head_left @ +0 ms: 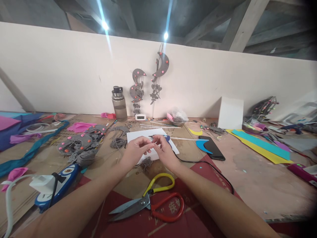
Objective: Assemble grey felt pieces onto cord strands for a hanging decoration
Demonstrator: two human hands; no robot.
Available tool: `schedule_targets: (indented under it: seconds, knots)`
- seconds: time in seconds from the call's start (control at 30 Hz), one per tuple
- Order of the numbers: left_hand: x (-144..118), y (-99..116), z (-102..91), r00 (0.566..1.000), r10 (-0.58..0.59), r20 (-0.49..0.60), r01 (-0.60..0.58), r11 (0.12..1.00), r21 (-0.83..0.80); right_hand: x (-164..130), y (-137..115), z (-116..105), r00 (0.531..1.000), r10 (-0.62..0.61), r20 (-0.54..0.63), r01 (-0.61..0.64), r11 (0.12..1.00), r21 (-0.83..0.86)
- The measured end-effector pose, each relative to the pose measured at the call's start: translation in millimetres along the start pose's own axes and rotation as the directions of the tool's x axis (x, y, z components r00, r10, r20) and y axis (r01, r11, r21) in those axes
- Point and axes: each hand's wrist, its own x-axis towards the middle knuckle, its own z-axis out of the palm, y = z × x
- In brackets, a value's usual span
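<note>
I see a white board (138,133) lying flat, a blue corded tool (167,137), partly hidden, at its far part, and tangled grey yarn (146,164) by its near edge.

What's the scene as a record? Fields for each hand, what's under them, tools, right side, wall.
left hand: fingers bent, fingertips above the white board
right hand: fingertips close to the left's; anything held is too fine to tell
under hands: white board lying on cardboard
tools: scissors between the forearms, one yellow handle, one red
right side: black phone, partly covered by a blue crescent
wall: grey crescent hangings with pink and orange dots
</note>
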Motion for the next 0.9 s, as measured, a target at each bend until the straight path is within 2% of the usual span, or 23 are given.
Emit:
schedule_targets:
  seconds: [0.23, 0.4, 0.47, 0.6, 0.67, 0.77, 0.83, 0.9]
  knots:
    - [2.8, -4.3, -4.7, 0.991, -0.032, 0.131, -0.004, 0.963, 0.270, -4.3, 3.4, 2.6, 0.985, -0.173, 0.004, 0.168, 0.949, -0.268]
    - [1.3, 0.7, -5.5, 0.986, 0.098, 0.134, -0.150, 0.873, 0.463, -4.2, 3.6, 2.3, 0.985, -0.175, -0.009, 0.164, 0.937, -0.308]
    - [1.0, 2.3, -5.4, 0.983, 0.120, 0.136, -0.173, 0.851, 0.496, -4.1, 3.2, 1.9, 0.983, -0.185, -0.012, 0.170, 0.928, -0.332]
    - [0.3, 1.6, -2.8, 0.991, 0.077, 0.110, -0.111, 0.934, 0.341, -5.6, 1.5, 2.7, 0.984, -0.178, -0.022, 0.166, 0.950, -0.264]
    - [-1.0, 0.4, -0.5, 0.995, 0.058, 0.083, -0.077, 0.968, 0.238, -7.0, 0.1, 4.2, 0.990, -0.135, -0.029, 0.128, 0.977, -0.171]
    - [-4.1, -1.0, 3.0, 0.995, 0.100, 0.026, -0.103, 0.977, 0.189, -8.1, -1.7, 7.8, 0.998, -0.057, -0.023, 0.057, 0.998, -0.002]
    - [-6.0, -1.7, 5.4, 0.992, 0.125, 0.002, -0.124, 0.982, 0.140, -7.8, -2.3, 10.7, 1.000, -0.022, -0.003, 0.023, 0.993, 0.117]
    - [-7.2, -3.0, 8.3, 0.994, 0.105, 0.013, -0.105, 0.994, 0.004, -7.2, -2.8, 13.1, 1.000, -0.004, 0.023, -0.001, 0.976, 0.219]
